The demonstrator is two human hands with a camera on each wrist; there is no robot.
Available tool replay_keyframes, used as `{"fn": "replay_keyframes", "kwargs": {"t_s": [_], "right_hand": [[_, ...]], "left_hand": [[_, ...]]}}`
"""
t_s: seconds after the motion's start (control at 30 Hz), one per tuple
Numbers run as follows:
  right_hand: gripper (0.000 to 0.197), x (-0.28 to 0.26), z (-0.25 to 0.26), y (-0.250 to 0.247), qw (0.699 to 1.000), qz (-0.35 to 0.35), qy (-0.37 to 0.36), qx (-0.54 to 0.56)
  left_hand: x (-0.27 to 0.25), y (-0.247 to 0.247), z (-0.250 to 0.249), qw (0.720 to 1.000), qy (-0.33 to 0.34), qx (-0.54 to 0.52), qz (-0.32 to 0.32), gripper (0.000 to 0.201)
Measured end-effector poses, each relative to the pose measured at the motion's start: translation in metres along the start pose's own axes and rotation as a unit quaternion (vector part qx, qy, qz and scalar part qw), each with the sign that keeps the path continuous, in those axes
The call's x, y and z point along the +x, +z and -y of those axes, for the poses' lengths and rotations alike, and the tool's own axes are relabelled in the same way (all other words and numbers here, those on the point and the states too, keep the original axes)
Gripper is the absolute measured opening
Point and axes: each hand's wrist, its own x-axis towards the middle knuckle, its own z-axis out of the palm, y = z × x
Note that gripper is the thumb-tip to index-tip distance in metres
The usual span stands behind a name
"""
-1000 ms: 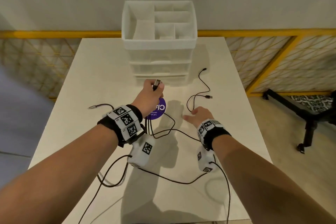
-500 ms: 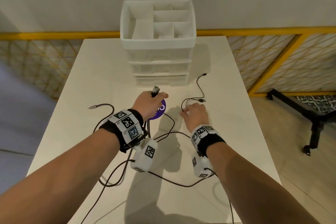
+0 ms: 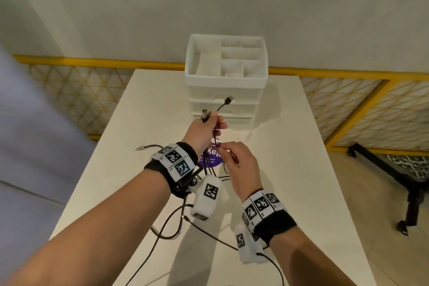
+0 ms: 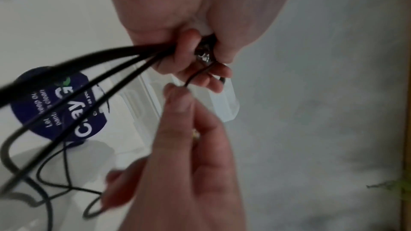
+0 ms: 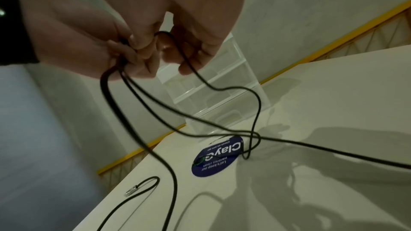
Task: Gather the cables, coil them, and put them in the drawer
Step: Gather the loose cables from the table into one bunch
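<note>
Several black cables [image 3: 210, 169] trail from the white table [image 3: 301, 169] up into my left hand [image 3: 209, 123], which grips them in a bunch above the table. A USB plug [image 3: 204, 115] sticks up from that fist. A thin cable end [image 3: 228, 100] arches out to its right. Just below, my right hand [image 3: 224, 150] pinches the thin black cable [image 4: 195, 75] close to the left fingers [image 4: 186, 46]. In the right wrist view the cables [image 5: 155, 111] hang down in loops. The white drawer unit [image 3: 226, 90] stands behind, its drawers closed.
A round purple sticker [image 3: 211, 161] lies on the table under the hands. One metal-tipped cable end [image 3: 141, 147] rests at the left of the table. Yellow mesh railing [image 3: 348, 100] borders the table's far and right sides. A black stand base [image 3: 394, 169] is on the floor at right.
My right hand took the thin cable from the table's right side and carried it left to the left hand. Both hands rose, and the cable's plug end now sticks up beside the left fist.
</note>
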Motion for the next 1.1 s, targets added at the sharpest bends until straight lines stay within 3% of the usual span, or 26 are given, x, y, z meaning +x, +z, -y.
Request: {"fn": "replay_keyframes", "kwargs": {"t_s": [0.27,0.47,0.53,0.67,0.73,0.8,0.9,1.0,1.1], "right_hand": [[0.023,-0.011,-0.005,0.011,0.997,0.021,0.033,-0.065],[0.025,-0.004,0.008,0.009,0.994,0.04,0.045,-0.09],[0.028,0.0,0.02,0.011,0.996,0.04,0.038,-0.07],[0.028,0.009,0.06,0.021,0.993,0.071,0.069,0.071],[0.025,0.012,0.077,0.025,0.984,0.082,0.083,0.135],[0.036,0.011,0.087,0.028,0.974,0.096,0.095,0.18],[0.034,0.01,0.085,0.034,0.983,0.102,0.067,0.136],[0.03,0.019,0.084,0.031,0.994,0.062,0.056,0.076],[0.032,0.033,0.089,0.015,0.997,0.017,0.055,0.06]], "left_hand": [[-0.007,-0.02,-0.024,0.985,0.057,-0.161,0.026,0.03],[-0.012,-0.025,-0.03,0.985,0.097,-0.131,0.051,0.031],[-0.013,-0.027,-0.033,0.985,0.102,-0.128,0.055,0.027],[-0.015,-0.03,-0.04,0.983,0.113,-0.125,0.071,0.022],[-0.015,-0.033,-0.046,0.985,0.121,-0.105,0.057,0.023],[-0.013,-0.038,-0.053,0.986,0.127,-0.1,0.031,0.021],[-0.003,-0.051,-0.062,0.982,0.133,-0.134,-0.018,0.019],[0.002,-0.066,-0.062,0.979,0.127,-0.14,-0.076,0.014],[-0.001,-0.08,-0.051,0.981,0.092,-0.123,-0.117,0.038]]}}
